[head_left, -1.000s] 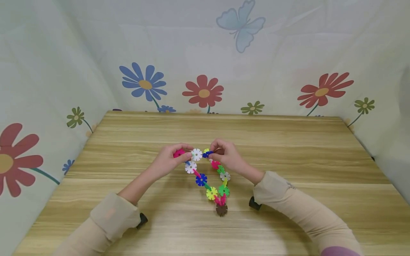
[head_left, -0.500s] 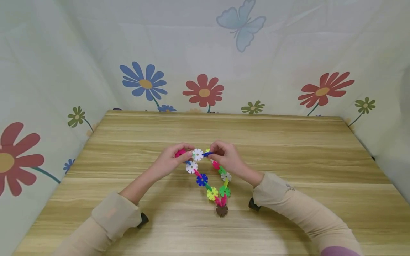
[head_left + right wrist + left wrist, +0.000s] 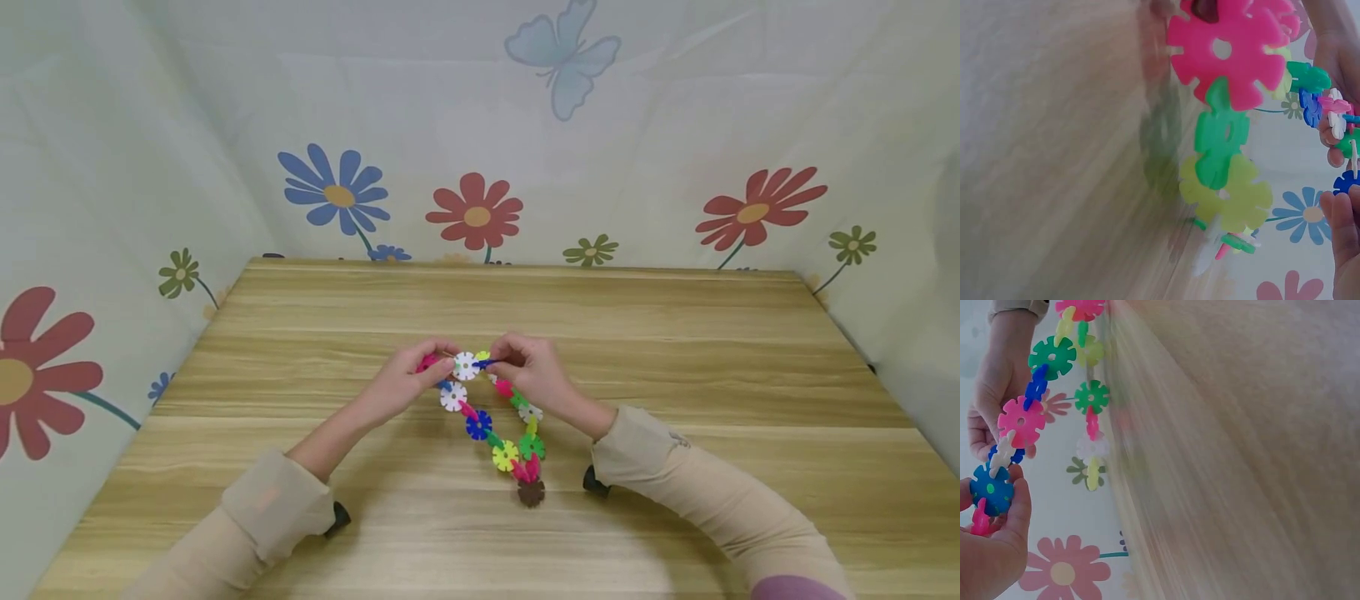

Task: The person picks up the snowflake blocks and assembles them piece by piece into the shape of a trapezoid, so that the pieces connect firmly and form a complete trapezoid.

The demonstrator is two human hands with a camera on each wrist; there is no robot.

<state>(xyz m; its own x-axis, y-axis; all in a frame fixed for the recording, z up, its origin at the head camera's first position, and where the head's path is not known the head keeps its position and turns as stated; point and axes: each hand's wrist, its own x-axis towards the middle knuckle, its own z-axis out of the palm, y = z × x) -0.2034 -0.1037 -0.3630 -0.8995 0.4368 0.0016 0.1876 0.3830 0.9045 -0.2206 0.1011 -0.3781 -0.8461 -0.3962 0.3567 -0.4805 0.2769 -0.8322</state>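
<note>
A loop of interlocking plastic snowflake discs in several colours hangs between both hands above the table. My left hand pinches its upper left part, by a pink disc and a white disc. My right hand pinches a dark blue disc, which meets the white disc's right edge. The loop runs down through a blue disc and a yellow disc to a brown disc at the bottom. Fingers hide part of the held pieces. In the left wrist view, a green disc hangs nearer the camera.
The wood-grain table extends around the hands. A pale curtain printed with flowers and a butterfly stands behind and beside it. Dark wrist-worn pieces show below the sleeves.
The left hand has shifted slightly right, towards the right hand, with the white disc. The lower loop has swung a little right. The right hand stays nearly in place, still pinching the blue disc.
</note>
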